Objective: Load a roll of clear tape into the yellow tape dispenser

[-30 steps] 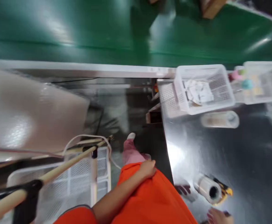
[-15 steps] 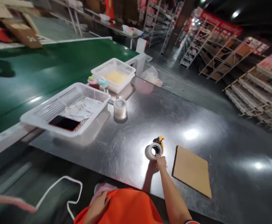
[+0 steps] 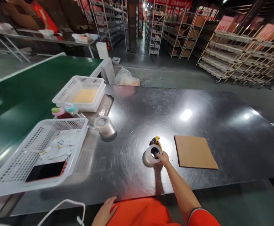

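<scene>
On metal table (image 3: 132, 106), right hand (image 3: 163, 158) grips tape roll (image 3: 151, 153).

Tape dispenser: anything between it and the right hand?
No. The right hand is already touching the tape dispenser on the metal table; the cardboard sheet lies off to its side, apart.

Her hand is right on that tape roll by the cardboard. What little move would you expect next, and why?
Probably closing the right hand around the tape dispenser and lifting it. The fingers only touch its side, it rests on the metal table, and the cardboard sheet lies close beside it.
</scene>
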The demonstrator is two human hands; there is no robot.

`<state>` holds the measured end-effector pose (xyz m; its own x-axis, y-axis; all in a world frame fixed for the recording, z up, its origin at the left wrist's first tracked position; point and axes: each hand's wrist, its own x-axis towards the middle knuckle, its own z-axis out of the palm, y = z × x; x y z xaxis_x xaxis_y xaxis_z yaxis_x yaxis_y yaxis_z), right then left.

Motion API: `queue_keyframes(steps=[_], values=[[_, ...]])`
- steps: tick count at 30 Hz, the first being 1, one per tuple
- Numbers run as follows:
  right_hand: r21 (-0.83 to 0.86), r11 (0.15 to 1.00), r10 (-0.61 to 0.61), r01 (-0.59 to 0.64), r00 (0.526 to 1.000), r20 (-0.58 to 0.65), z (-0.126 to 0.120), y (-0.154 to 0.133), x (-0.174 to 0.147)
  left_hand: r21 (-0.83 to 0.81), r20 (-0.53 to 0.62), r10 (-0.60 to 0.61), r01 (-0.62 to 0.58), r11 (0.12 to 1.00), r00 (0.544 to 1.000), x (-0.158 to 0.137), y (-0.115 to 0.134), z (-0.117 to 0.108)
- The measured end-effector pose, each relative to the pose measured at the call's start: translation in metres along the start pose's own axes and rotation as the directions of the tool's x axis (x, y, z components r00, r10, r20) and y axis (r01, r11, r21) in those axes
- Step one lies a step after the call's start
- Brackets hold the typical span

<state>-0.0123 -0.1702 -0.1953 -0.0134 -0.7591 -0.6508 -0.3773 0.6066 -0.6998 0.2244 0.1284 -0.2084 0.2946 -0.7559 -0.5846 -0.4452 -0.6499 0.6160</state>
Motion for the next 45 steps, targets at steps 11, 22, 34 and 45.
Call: queue_keyframes(steps=[11, 22, 34, 45], values=[[0.497, 0.789, -0.453, 0.361, 0.888, 0.075, 0.067, 0.019, -0.126, -0.580, -0.142, 0.171, -0.222, 0.784, 0.975, 0.008, 0.143, -0.022], [0.488, 0.854, -0.463, 0.177, 0.685, 0.562, 0.053, -0.018, -0.163, -0.943, 0.106, -0.056, 0.118, 0.312, 0.993, -0.015, 0.132, -0.045], [0.533, 0.837, -0.460, 0.124, 0.687, 0.563, 0.058, -0.020, -0.181, -0.822, -0.011, 0.306, -0.183, 0.540, 0.952, -0.004, 0.116, -0.060], [-0.069, 0.731, -0.573, 0.679, 0.665, 0.478, 0.023, -0.019, -0.176, -0.715, 0.013, 0.325, -0.219, 0.664, 0.945, -0.021, 0.176, -0.119]])
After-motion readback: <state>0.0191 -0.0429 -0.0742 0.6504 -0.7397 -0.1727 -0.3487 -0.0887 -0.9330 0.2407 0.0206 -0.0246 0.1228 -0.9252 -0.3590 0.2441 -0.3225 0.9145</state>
